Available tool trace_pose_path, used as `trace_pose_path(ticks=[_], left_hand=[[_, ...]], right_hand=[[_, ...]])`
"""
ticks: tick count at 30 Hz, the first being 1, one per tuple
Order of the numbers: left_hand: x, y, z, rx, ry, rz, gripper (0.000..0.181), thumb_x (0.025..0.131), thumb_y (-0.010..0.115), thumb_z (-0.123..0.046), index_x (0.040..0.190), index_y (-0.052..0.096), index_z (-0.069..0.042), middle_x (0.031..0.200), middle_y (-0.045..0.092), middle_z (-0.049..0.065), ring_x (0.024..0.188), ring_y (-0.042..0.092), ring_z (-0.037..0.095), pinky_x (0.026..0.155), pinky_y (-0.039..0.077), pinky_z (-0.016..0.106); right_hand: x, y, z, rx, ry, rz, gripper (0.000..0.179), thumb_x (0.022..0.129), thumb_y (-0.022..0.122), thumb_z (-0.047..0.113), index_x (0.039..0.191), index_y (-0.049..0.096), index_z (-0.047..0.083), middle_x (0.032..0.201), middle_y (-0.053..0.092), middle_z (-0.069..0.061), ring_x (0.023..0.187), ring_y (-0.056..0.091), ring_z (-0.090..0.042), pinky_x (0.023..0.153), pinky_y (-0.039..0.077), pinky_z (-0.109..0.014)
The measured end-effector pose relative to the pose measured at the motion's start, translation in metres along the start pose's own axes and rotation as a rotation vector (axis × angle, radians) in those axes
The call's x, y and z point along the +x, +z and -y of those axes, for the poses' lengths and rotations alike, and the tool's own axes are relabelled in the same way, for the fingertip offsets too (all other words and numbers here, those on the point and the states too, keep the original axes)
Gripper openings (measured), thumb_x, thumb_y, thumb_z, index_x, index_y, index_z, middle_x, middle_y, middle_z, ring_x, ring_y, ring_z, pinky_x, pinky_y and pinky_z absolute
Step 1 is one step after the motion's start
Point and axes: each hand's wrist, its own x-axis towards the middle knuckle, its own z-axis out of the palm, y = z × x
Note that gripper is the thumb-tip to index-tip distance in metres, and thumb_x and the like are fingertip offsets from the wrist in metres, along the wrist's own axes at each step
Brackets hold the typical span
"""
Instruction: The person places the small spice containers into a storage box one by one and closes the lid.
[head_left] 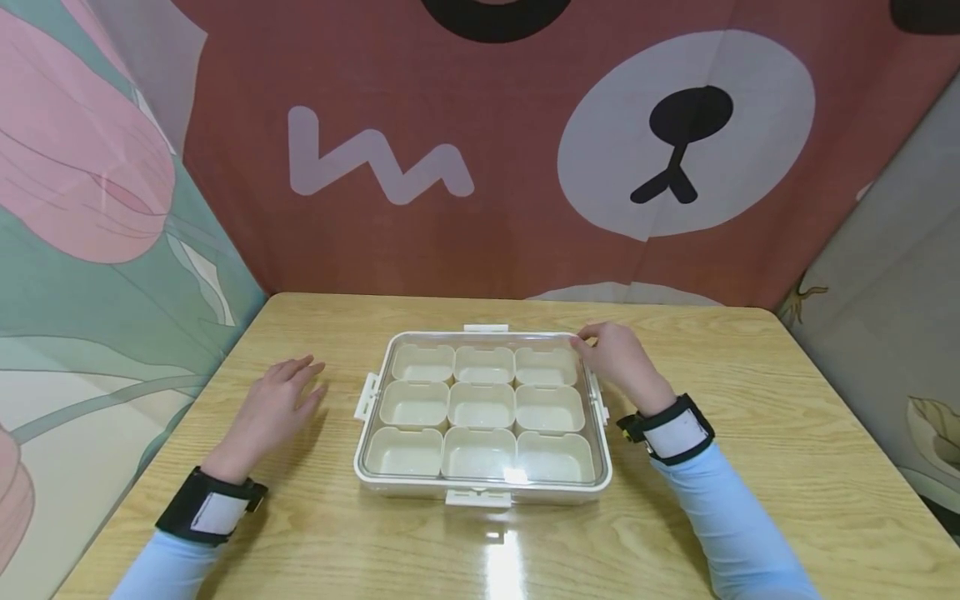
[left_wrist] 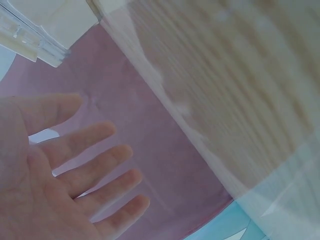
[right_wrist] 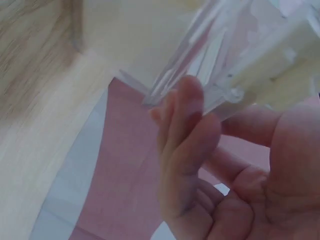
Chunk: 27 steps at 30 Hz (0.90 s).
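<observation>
A storage box (head_left: 482,490) with a clear lid, a white rim and latches on its sides lies flat on the wooden table. Through the lid show several cream small bins set in rows. My right hand (head_left: 618,358) grips the box's far right corner, its bent fingers (right_wrist: 192,145) against the edge in the right wrist view. To the left of the box, my left hand (head_left: 273,408) hovers over the table, apart from the box. Its fingers (left_wrist: 107,150) are spread and nearly straight, and the palm holds nothing.
The wooden table (head_left: 757,467) ends at the back against a reddish-brown cloth (head_left: 510,242) with a bear print. A floral cloth (head_left: 97,317) hangs along the left side and a grey one (head_left: 892,275) along the right. Light glares off the table in front of the box.
</observation>
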Motion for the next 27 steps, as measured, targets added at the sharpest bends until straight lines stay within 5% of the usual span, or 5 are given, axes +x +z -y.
trace_pose_path(ticks=[2, 8, 14, 27], left_hand=[[-0.0002, 0.0006, 0.0001, 0.0, 0.002, -0.002, 0.039, 0.087, 0.064, -0.014, 0.121, 0.059, 0.005, 0.126, 0.054, 0.029, 0.113, 0.05, 0.048, 0.092, 0.041, 0.061], [-0.0006, 0.0027, 0.0022, -0.008, -0.001, -0.015, 0.041, 0.088, 0.063, -0.015, 0.123, 0.058, 0.005, 0.128, 0.053, 0.029, 0.114, 0.049, 0.048, 0.091, 0.04, 0.061], [-0.001, 0.0038, 0.0027, -0.008, 0.01, -0.021, 0.04, 0.088, 0.064, -0.015, 0.122, 0.058, 0.005, 0.127, 0.053, 0.03, 0.113, 0.049, 0.048, 0.09, 0.04, 0.062], [0.0003, 0.0048, 0.0042, -0.013, 0.008, -0.018, 0.04, 0.088, 0.064, -0.014, 0.123, 0.058, 0.005, 0.127, 0.053, 0.029, 0.114, 0.049, 0.048, 0.091, 0.039, 0.062]], right_hand=[[-0.0007, -0.0006, 0.0009, -0.009, -0.002, 0.013, 0.036, 0.096, 0.053, 0.027, 0.115, 0.066, -0.001, 0.119, 0.063, -0.022, 0.06, 0.054, -0.021, 0.057, 0.041, -0.031], [-0.002, 0.0009, 0.0029, -0.124, -0.042, -0.017, 0.035, 0.095, 0.054, 0.028, 0.109, 0.069, 0.0, 0.105, 0.069, -0.02, 0.083, 0.064, -0.031, 0.074, 0.049, -0.043], [-0.0004, 0.004, -0.0028, -0.146, -0.057, -0.008, 0.032, 0.094, 0.056, 0.029, 0.104, 0.071, 0.003, 0.082, 0.068, -0.011, 0.062, 0.054, -0.02, 0.055, 0.039, -0.03], [0.0013, 0.0091, -0.0039, -0.144, -0.104, -0.072, 0.027, 0.093, 0.059, 0.025, 0.085, 0.072, 0.003, 0.063, 0.059, -0.005, 0.054, 0.05, -0.018, 0.052, 0.038, -0.03]])
